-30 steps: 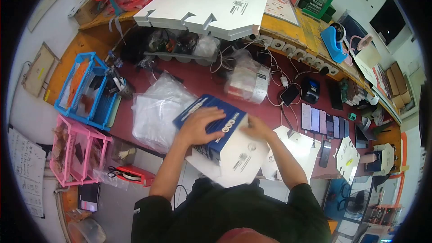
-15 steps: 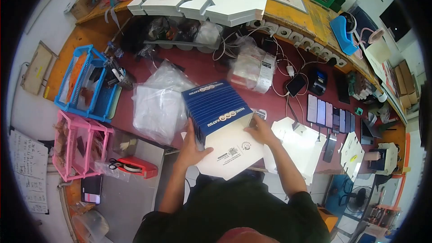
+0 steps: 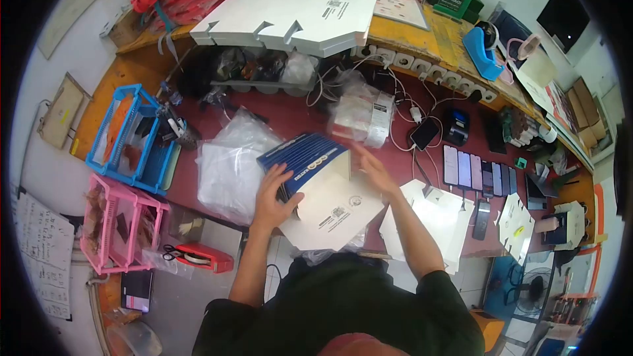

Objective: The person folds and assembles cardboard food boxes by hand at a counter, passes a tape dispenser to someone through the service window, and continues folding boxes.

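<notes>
A stack of folded blue-and-white cardboard boxes [image 3: 306, 161] lies at the table's front edge, its blue printed edges fanned and a white flap toward me. My left hand [image 3: 273, 201] grips the stack's left side, thumb on the white flap and fingers round the blue edge. Against the right side rests my right hand [image 3: 374, 173], fingers stretched out and apart. Clear plastic bags [image 3: 234, 165] lie just left of the stack. Flat white card sheets [image 3: 428, 221] are to the right of it.
Several phones [image 3: 478, 173] stand in a row at the right. A wrapped package [image 3: 361, 117] and cables lie behind the stack. Blue [image 3: 125, 142] and pink [image 3: 122, 224] baskets stand at the left, near a red tape dispenser [image 3: 203, 257]. White cardboard [image 3: 283, 13] lies on the shelf.
The stack was turned and lowered, moving slightly left and toward me since half a second ago. My left hand shifted up its side, and my right hand's fingers straightened.
</notes>
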Action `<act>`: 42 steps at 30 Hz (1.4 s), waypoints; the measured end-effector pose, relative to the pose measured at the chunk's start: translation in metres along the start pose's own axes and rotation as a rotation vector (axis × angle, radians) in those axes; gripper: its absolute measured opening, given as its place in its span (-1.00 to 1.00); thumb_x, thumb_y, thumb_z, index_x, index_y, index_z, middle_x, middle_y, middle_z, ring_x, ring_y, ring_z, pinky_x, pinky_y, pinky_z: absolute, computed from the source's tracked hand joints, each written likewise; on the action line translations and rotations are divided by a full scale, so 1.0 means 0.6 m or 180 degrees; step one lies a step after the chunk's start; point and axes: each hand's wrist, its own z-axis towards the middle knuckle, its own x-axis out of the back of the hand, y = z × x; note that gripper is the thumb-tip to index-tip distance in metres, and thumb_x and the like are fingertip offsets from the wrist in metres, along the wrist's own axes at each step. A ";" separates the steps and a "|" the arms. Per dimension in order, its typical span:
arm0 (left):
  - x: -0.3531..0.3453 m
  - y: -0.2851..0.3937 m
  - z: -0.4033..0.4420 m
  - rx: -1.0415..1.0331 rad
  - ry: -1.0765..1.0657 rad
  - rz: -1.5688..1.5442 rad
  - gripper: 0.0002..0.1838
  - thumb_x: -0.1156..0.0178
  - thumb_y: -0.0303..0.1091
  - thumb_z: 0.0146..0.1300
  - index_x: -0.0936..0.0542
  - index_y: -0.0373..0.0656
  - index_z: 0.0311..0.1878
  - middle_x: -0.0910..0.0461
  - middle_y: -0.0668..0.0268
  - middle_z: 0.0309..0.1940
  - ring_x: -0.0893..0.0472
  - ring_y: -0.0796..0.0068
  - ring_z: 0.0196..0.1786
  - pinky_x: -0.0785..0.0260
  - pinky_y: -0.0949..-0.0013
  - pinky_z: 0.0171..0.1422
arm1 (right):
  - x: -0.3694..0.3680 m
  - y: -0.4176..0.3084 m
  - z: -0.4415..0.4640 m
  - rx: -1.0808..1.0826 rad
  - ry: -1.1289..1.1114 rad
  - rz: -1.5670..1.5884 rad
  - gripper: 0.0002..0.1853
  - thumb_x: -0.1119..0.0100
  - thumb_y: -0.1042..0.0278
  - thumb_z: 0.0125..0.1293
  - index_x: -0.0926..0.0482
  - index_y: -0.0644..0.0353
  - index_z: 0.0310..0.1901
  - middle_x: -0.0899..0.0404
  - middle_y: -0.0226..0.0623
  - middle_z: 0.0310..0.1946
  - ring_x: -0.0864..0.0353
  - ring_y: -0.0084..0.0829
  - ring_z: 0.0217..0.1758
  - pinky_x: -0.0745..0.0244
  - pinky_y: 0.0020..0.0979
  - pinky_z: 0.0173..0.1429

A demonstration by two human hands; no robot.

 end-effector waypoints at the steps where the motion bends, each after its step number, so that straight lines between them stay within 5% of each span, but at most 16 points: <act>1: 0.001 -0.003 0.002 0.0031 0.0029 0.0014 -0.42 -0.47 -0.29 -0.10 -0.58 -0.24 0.06 -0.42 -0.06 0.24 -0.31 -0.07 0.37 -0.14 0.09 0.43 | -0.006 0.001 0.010 0.0038 -0.0032 -0.0196 -0.39 0.22 -0.04 0.51 -0.13 0.14 0.44 -0.13 -0.27 0.45 -0.07 -0.36 0.50 -0.06 -0.34 0.45; 6: 0.003 -0.004 0.000 -0.0034 0.0121 -0.0093 -0.51 -0.44 -0.33 -0.07 -0.61 -0.28 -0.02 -0.49 -0.05 0.17 -0.38 -0.04 0.32 -0.18 0.11 0.40 | -0.036 -0.034 0.036 -0.0398 0.0042 0.0064 -0.47 0.18 0.02 0.52 -0.25 0.10 0.39 -0.28 -0.30 0.37 -0.26 -0.44 0.35 -0.22 -0.40 0.32; 8: 0.002 -0.004 -0.002 -0.0003 0.0112 -0.0190 -0.56 -0.40 -0.34 -0.02 -0.62 -0.29 -0.03 -0.51 -0.06 0.14 -0.39 -0.05 0.31 -0.18 0.12 0.40 | -0.041 -0.029 0.043 0.0034 0.0112 -0.0255 -0.60 0.10 0.13 0.51 -0.43 0.12 0.25 -0.50 -0.33 0.10 -0.40 -0.54 0.13 -0.31 -0.49 0.17; 14: 0.000 -0.023 -0.004 0.0208 0.0211 -0.0406 -0.67 -0.27 -0.37 0.15 -0.62 -0.33 -0.03 -0.55 -0.02 0.11 -0.43 0.01 0.28 -0.19 0.15 0.39 | -0.062 -0.002 0.062 0.0157 0.0485 -0.0052 -0.77 -0.03 0.32 0.44 -0.55 0.18 0.02 -0.51 -0.45 -0.29 -0.40 -0.66 -0.17 -0.34 -0.58 -0.03; 18: 0.002 -0.046 -0.009 0.0275 0.0244 -0.0592 -0.71 -0.21 -0.38 0.22 -0.62 -0.33 -0.03 -0.56 0.02 0.11 -0.44 0.06 0.28 -0.18 0.18 0.39 | -0.071 -0.001 0.068 0.0125 0.0467 -0.0192 -0.79 -0.06 0.34 0.42 -0.55 0.20 0.00 -0.51 -0.43 -0.24 -0.42 -0.63 -0.17 -0.35 -0.56 -0.03; 24: -0.023 -0.100 -0.028 0.0555 0.0329 -0.1363 -0.66 -0.16 -0.32 0.30 -0.57 -0.30 0.07 -0.49 -0.01 0.19 -0.36 0.12 0.34 -0.09 0.22 0.44 | -0.090 0.034 0.081 0.1006 0.0767 -0.0693 -0.75 -0.09 0.39 0.39 -0.51 0.20 0.06 -0.50 -0.32 -0.03 -0.50 -0.53 -0.07 -0.38 -0.50 0.06; 26: -0.054 -0.098 -0.036 0.1013 0.1034 -0.0914 -0.47 -0.13 -0.27 0.34 -0.34 -0.26 0.32 -0.26 -0.03 0.36 -0.17 0.12 0.45 0.07 0.21 0.51 | -0.113 -0.009 0.054 0.0365 0.0613 -0.0236 -0.67 -0.08 0.43 0.38 -0.43 0.19 0.16 -0.47 -0.28 0.12 -0.47 -0.48 0.12 -0.35 -0.46 0.17; 30: -0.047 -0.073 -0.037 0.1477 0.0833 -0.1286 -0.31 -0.02 -0.17 0.41 0.00 -0.24 0.46 -0.04 0.02 0.44 0.01 0.16 0.51 0.24 0.23 0.55 | -0.119 -0.023 0.046 0.0355 0.0323 -0.0108 -0.54 -0.02 0.54 0.35 -0.26 0.21 0.27 -0.35 -0.16 0.25 -0.33 -0.39 0.30 -0.17 -0.41 0.37; 35: 0.058 -0.056 -0.038 -0.0002 0.0975 -0.1502 -0.26 -0.03 0.01 0.37 -0.05 -0.24 0.43 -0.01 0.02 0.45 0.02 0.19 0.50 0.26 0.25 0.54 | -0.185 -0.094 0.073 0.1131 0.0259 0.0336 -0.52 0.06 0.68 0.29 -0.25 0.21 0.25 -0.30 -0.18 0.26 -0.23 -0.39 0.38 -0.09 -0.37 0.42; 37: 0.106 -0.079 -0.032 -0.0119 0.1210 -0.1319 -0.28 -0.10 -0.04 0.34 -0.13 -0.25 0.40 0.02 -0.06 0.46 0.00 0.11 0.51 0.24 0.23 0.54 | -0.225 -0.100 0.102 0.1393 0.0102 0.0722 -0.48 0.07 0.70 0.30 -0.18 0.21 0.28 -0.22 -0.03 0.34 -0.13 -0.27 0.47 0.03 -0.29 0.51; 39: 0.138 -0.091 -0.028 0.0427 0.1256 -0.0746 -0.29 -0.15 -0.06 0.30 -0.18 -0.24 0.39 0.00 -0.11 0.45 -0.01 0.05 0.51 0.21 0.18 0.54 | -0.245 -0.066 0.124 0.1168 0.0089 0.0377 -0.47 0.01 0.63 0.29 -0.19 0.22 0.29 -0.21 -0.02 0.35 -0.14 -0.25 0.47 -0.03 -0.28 0.49; 41: 0.146 -0.104 -0.043 0.0962 0.1291 -0.0183 -0.30 -0.19 -0.09 0.27 -0.23 -0.24 0.37 -0.01 -0.17 0.44 -0.01 -0.02 0.51 0.17 0.14 0.53 | -0.251 -0.045 0.113 0.0612 -0.0149 -0.1211 -0.44 -0.08 0.52 0.28 -0.21 0.23 0.32 -0.28 -0.05 0.31 -0.16 -0.24 0.45 -0.09 -0.29 0.46; 42: 0.135 -0.117 -0.063 0.1244 0.1041 0.0082 -0.31 -0.23 -0.12 0.24 -0.27 -0.22 0.36 -0.06 -0.19 0.42 -0.02 -0.06 0.50 0.13 0.10 0.52 | -0.245 -0.051 0.092 0.0155 -0.0440 -0.1001 -0.42 -0.15 0.41 0.27 -0.26 0.22 0.32 -0.37 -0.08 0.24 -0.26 -0.24 0.39 -0.19 -0.31 0.40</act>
